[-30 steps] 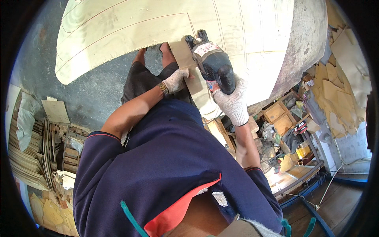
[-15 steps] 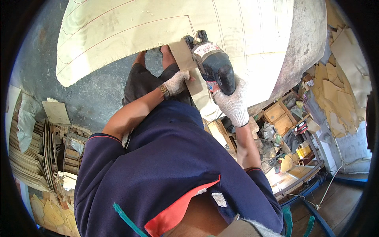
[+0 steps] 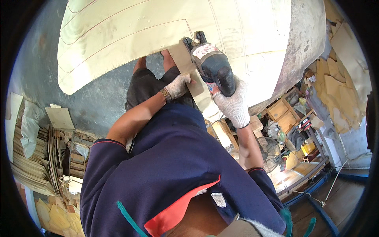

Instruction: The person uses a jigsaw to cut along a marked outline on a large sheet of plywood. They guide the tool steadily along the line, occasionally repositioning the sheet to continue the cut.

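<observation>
Slightly nearer the corner of the red line (image 3: 185, 19) drawn on the pale sheet (image 3: 118, 43) than half a second ago, the dark power tool (image 3: 215, 65) sits on that sheet, its rear clamped in the gloved right hand (image 3: 233, 98). At the sheet's edge nearest the body is the gloved left hand (image 3: 177, 86), whose grip I cannot tell; past the sheet's right edge shows a worn grey surface (image 3: 306, 49).

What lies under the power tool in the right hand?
The pale sheet shows around the power tool, with a drawn line running toward its front end. The tool and gloved right hand cover what is directly beneath; any cut there is hidden.
</observation>
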